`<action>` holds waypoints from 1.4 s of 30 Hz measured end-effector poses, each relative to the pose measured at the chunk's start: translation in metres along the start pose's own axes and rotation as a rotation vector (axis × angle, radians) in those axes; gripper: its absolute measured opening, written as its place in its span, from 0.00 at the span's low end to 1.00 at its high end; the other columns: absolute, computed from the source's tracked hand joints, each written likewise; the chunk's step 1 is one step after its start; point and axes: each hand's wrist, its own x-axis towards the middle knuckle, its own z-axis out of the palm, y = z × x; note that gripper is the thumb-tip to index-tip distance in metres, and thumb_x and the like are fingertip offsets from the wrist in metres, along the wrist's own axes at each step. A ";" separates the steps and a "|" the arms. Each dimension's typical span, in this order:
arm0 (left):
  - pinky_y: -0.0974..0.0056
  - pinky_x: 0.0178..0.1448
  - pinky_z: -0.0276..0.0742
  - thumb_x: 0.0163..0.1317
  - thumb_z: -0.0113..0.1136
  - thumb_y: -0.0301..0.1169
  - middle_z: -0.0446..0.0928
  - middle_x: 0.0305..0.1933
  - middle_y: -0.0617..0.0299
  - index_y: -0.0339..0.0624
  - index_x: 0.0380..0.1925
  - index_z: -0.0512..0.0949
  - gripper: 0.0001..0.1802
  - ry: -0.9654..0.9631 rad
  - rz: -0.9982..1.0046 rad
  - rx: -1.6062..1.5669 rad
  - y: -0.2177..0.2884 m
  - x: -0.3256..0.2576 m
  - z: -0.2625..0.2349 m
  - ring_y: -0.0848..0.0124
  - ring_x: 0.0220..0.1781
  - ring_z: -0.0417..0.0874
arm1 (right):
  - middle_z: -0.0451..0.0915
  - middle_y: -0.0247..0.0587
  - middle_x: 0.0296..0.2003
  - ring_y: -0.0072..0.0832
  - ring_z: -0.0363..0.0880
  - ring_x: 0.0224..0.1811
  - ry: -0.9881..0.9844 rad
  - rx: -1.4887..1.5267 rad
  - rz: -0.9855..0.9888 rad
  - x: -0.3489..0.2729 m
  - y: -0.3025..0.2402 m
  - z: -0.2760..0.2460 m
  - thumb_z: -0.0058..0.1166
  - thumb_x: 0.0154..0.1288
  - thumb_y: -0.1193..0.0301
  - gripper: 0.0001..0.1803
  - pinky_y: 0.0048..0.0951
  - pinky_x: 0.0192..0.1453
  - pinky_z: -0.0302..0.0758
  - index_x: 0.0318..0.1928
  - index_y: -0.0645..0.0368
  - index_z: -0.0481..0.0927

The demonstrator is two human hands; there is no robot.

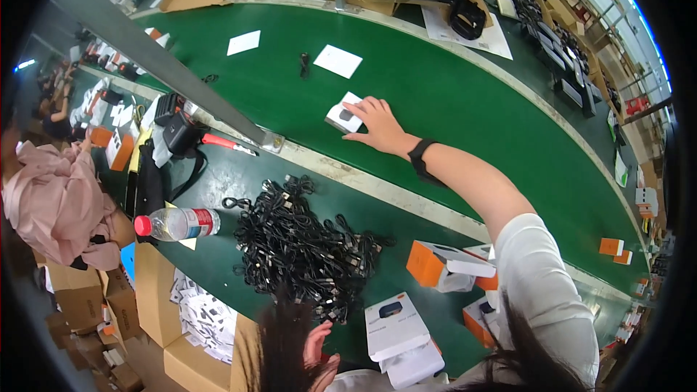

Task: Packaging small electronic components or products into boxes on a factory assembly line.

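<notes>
My right hand [379, 125] reaches out over the green conveyor belt [435, 131]. Its thumb and fingers grip a small white box [344, 117] with a grey picture on its top, and the box rests on the belt. My left hand [318, 354] is low at the near edge, partly covered by dark hair. Its visible fingers are apart with nothing seen in them. Just beyond it lies a big tangled heap of black cables [298, 239]. To its right, a white box [397, 325] with a dark device pictured on it lies on other white boxes.
Orange-and-white boxes [443, 265] stand at the right of the table. A water bottle [178, 224] lies left of the cables, near red-handled pliers [225, 143]. A slanted metal post [167, 58] crosses the left. White cards [337, 61] lie on the belt. A co-worker in pink [58, 203] sits left.
</notes>
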 end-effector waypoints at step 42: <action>0.60 0.60 0.67 0.58 0.54 0.20 0.64 0.58 0.51 0.40 0.57 0.58 0.27 0.116 -0.027 -0.218 0.029 0.044 0.018 0.63 0.58 0.69 | 0.78 0.40 0.39 0.25 0.74 0.40 -1.179 1.036 -0.121 0.013 -0.084 -0.115 0.66 0.49 0.63 0.32 0.27 0.45 0.72 0.52 0.64 0.69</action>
